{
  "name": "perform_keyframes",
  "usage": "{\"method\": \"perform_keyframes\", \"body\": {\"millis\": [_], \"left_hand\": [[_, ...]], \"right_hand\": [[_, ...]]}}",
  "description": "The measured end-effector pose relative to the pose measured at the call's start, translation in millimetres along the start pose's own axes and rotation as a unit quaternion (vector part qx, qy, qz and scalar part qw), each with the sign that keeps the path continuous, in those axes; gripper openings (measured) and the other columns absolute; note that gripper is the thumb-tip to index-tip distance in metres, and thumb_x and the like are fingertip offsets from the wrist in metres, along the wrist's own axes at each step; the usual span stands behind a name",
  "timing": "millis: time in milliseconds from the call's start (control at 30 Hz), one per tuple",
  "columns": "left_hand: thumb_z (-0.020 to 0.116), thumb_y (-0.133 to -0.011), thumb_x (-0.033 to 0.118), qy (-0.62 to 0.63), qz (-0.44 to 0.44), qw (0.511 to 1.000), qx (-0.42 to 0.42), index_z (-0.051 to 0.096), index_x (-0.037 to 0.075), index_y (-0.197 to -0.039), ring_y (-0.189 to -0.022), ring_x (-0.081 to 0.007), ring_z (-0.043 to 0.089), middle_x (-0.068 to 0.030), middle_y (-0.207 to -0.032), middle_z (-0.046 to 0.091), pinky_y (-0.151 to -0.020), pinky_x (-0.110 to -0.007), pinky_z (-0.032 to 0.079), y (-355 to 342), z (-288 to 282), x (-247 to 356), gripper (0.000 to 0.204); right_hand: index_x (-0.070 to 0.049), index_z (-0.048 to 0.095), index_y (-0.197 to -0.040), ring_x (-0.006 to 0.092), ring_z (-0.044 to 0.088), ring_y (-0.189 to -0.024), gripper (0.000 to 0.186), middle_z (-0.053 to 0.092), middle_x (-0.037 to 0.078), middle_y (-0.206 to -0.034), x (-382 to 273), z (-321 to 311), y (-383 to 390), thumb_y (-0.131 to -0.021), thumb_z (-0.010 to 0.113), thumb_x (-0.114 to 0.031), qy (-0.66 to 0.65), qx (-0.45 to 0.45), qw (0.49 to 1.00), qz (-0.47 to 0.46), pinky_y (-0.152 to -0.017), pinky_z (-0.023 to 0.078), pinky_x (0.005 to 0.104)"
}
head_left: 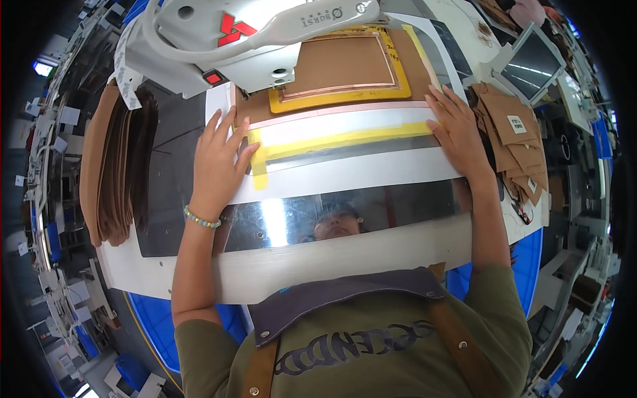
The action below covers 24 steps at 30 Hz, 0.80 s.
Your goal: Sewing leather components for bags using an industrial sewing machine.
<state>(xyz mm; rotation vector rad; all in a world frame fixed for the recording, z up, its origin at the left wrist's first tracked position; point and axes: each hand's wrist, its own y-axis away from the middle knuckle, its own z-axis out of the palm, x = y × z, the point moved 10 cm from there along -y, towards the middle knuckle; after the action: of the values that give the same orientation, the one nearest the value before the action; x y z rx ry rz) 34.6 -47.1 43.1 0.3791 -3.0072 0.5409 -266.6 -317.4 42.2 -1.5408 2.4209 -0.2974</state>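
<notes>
Where uncovered, brown sheet [340, 63] (smooth)

Brown panel [338, 63]: matt, smooth, leather or board, can't tell. Yellow frame [342, 101]: smooth, plastic-looking, slight sheen; inner rim coppery, metal-like. Yellow tape [345, 140]: thin, satin. White sheet [358, 174]: smooth, matt, paper or plastic n/k. Front plate [398, 211]: polished metal, mirror fin., lightly scuffed. Desk [345, 265]: smooth, off-white, low gloss. Machine housing [186, 50]: smooth painted surf., semi-gloss; lever [305, 23] ditto. LH stack [106, 172] + RH pile [524, 149]: matt brown, leather-like. Blue bins [151, 325]: plastic. Apron [345, 292]: matt cloth w/ metal snaps. Bracelet [202, 219]: smooth beads, some shine.
</notes>
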Motion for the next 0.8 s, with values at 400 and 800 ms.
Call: {"method": "perform_keyframes", "body": {"millis": [400,800], "left_hand": [[0.065,-0.103,0.025,-0.016,0.002,0.998,-0.065,0.050,0.013,-0.163,-0.160,-0.0402,0.032,-0.0090,-0.173,0.042,-0.128,-0.051,0.029,5,14,-8,0.062],[0.066,-0.104,0.025,0.010,0.028,0.999,-0.044,0.056,0.010,-0.157,-0.159,-0.0394,0.036,-0.0102,-0.170,0.046,-0.125,-0.051,0.032,1,11,-3,0.056]], "right_hand": [[-0.006,0.066,-0.146,0.0321,0.044,-0.153,0.046,0.059,0.009,-0.158,-4,-1,1,-0.110,0.059,-0.034,0.038,0.013,0.999,-0.004,-0.126,0.032,0.0502],[-0.003,0.070,-0.138,0.0326,0.043,-0.153,0.046,0.062,0.009,-0.154,-2,-7,3,-0.107,0.064,-0.036,0.028,0.047,0.998,-0.004,-0.124,0.034,0.0526]]}}
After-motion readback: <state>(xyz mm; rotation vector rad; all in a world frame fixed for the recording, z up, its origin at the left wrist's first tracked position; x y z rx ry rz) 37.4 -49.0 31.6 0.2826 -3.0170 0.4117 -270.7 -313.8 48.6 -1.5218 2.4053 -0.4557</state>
